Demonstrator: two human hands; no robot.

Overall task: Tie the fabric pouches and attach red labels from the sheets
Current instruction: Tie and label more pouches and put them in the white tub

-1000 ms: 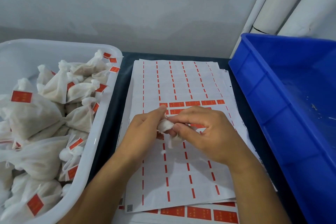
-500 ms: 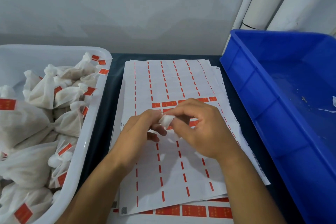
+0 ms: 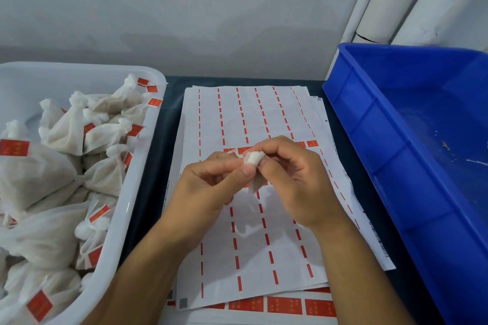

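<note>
A white plastic tub of tied, labelled pouches sits left. Both hands, left and right, pinch 1 small white fabric pouch above the red-label sheets; a loose grip could let it slip untied. Dark tabletop, blue plastic bin, grey wall.

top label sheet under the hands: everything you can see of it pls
The top label sheet is white backing paper lying flat on a stack of like sheets, on the dark table between the white tub and the blue bin. Columns of red dashes run its length; most labels look peeled off, with a few red ones left in a row about mid-sheet. A small square code sits at its near left corner. Both hands hover over its middle, hiding part of it; whether they touch it is unclear.
</note>
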